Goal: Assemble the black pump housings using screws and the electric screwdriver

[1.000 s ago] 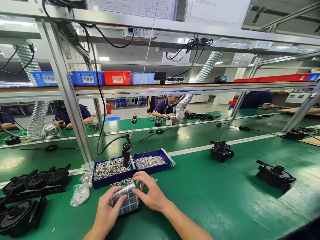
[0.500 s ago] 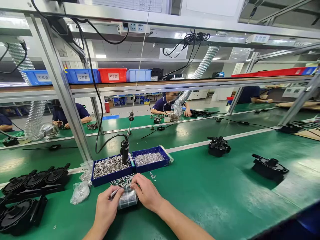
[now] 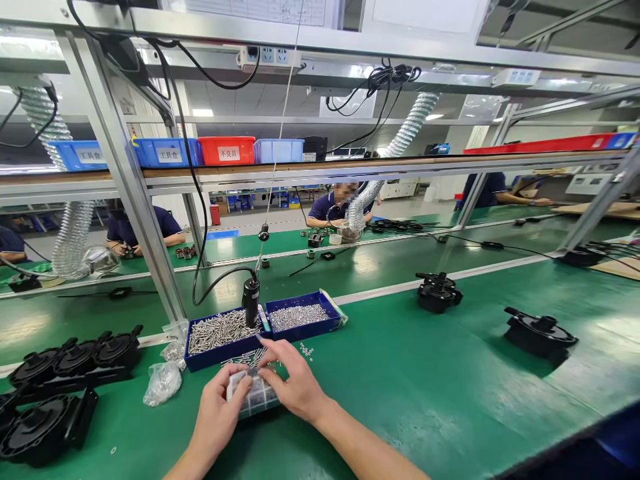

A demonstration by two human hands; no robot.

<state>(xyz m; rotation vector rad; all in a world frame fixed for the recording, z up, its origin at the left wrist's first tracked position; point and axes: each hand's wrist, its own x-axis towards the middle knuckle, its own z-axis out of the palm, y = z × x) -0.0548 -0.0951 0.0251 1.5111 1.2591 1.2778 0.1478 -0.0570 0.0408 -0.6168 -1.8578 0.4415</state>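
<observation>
Grid-patterned packet (image 3: 257, 398), both hands (image 3: 217, 403) (image 3: 296, 381) on it, blue screw tray (image 3: 213, 357) beyond

Your screw tray (image 3: 225, 355) has a second tray (image 3: 307, 331) just to its right, plastic bags (image 3: 163, 385) to its left, and what seems a packet (image 3: 257, 395) in front.

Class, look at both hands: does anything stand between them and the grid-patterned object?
Nothing visible does: the left hand and right hand both touch the grid-patterned object. The loose screws lie beyond it, not in between.
</observation>
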